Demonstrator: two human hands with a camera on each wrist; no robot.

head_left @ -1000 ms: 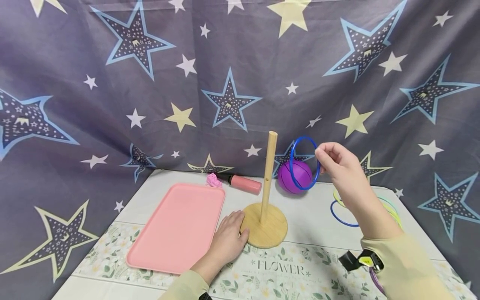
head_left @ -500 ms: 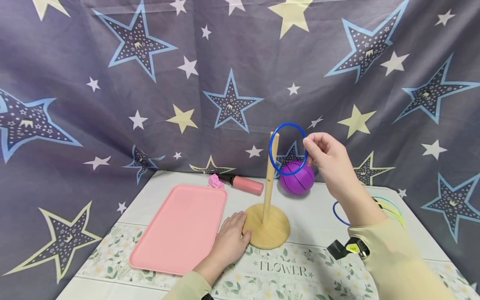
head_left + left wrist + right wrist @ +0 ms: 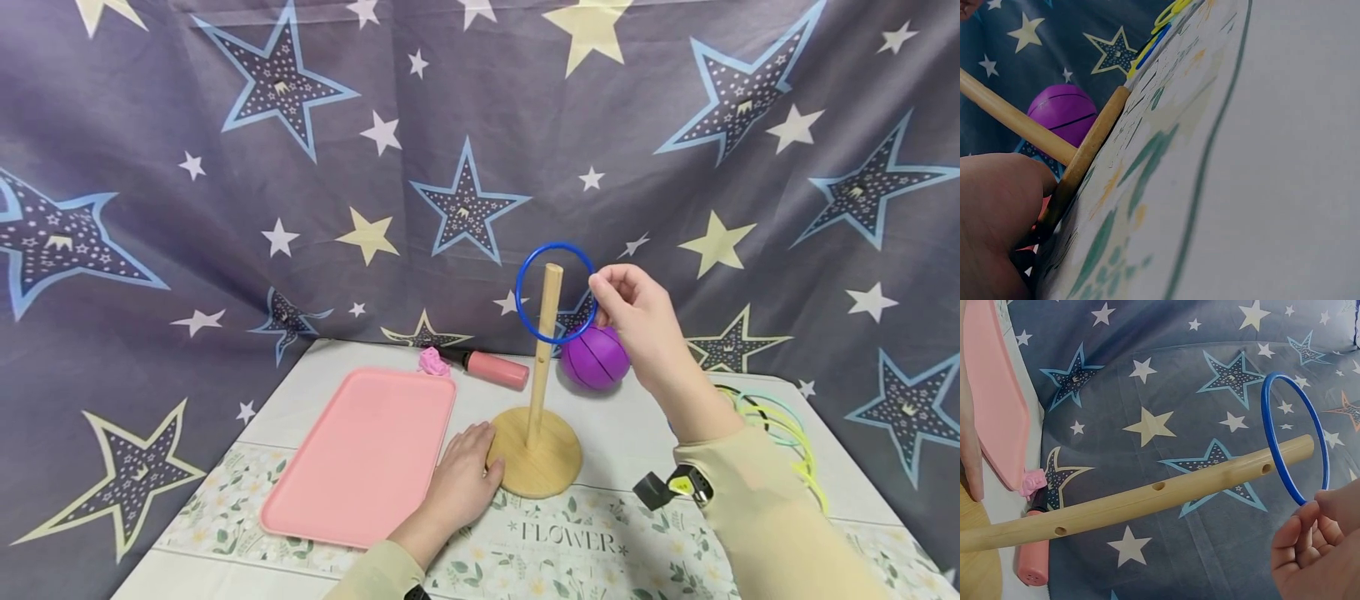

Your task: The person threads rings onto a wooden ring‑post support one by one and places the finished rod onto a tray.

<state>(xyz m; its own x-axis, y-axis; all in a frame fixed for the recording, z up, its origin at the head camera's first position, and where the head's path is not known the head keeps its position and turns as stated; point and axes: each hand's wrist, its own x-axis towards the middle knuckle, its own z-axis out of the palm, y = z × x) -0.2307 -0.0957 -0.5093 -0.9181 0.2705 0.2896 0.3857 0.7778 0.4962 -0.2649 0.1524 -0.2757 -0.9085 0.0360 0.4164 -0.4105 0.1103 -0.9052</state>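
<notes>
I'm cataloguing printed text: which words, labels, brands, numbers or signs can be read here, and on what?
"FLOWER", printed on the tablecloth.
The smaller line beneath it: too faint to read.
Yellow label on the right-wrist device: any marks too small to read.
No text shows on the blue ring or wooden stand.

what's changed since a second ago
The right hand carried the blue ring left and slightly up, from before the purple ball to the wooden pole, whose tip now shows inside the ring; whether it encircles the pole is unclear. Nothing was grasped or released. The left hand stayed against the base; pink tray and ball stayed put.
</notes>
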